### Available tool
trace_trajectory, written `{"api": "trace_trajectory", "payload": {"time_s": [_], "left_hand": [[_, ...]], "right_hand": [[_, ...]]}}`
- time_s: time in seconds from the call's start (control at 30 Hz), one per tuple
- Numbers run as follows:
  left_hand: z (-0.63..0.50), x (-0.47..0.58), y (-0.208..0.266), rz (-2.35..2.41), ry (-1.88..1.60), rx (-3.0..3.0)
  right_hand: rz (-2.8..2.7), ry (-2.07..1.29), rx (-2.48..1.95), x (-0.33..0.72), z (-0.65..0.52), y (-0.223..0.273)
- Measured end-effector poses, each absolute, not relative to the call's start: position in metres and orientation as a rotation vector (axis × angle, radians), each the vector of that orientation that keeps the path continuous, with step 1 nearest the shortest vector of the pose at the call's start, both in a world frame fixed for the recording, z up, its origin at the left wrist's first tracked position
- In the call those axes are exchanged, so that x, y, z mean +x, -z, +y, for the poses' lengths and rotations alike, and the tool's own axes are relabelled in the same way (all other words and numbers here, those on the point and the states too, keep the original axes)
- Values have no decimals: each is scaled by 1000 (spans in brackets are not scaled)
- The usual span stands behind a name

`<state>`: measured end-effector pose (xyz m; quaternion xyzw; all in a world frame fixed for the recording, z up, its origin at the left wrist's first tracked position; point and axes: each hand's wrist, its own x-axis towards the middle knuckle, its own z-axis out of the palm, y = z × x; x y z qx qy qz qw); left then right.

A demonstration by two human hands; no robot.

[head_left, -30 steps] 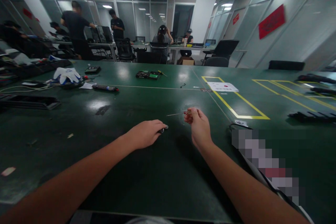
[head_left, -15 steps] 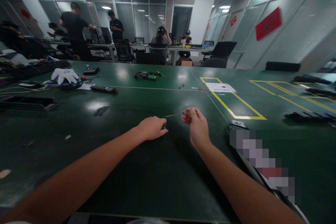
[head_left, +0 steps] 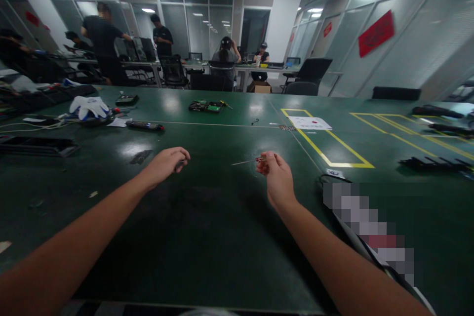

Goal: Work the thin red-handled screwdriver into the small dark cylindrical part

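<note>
My right hand is closed, pinching a thin, pale stick by its right end. It points left, roughly level above the green table. Small reddish and white bits show at my right fingertips, too small to name. To the left, apart from the stick, my left hand hangs over the table with its fingers curled. Something small and dark shows between thumb and fingers there; its kind cannot be made out.
A black-and-red pen-shaped tool and white gloves lie at the left. An open case with green parts sits farther back. Yellow tape and a paper sheet are at the right, beyond a blurred-out bag-like item. People work behind.
My left hand has moved left and slightly up, away from the stick's left end, so the whole stick shows. My right hand has stayed nearly still with its grip unchanged.
</note>
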<state>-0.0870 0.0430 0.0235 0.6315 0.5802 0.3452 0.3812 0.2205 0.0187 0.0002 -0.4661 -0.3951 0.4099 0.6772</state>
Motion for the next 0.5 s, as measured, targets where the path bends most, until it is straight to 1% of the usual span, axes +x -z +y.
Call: {"api": "trace_trajectory", "payload": {"time_s": [0.3,0.5], "left_hand": [[29,-231,-29,1610,-1437,798],[7,-323,-19,1693,-1604,503]], "right_hand": [[-895,-924,-1046,220,20,3],[-918,-925,-1066,221,21,6]]}}
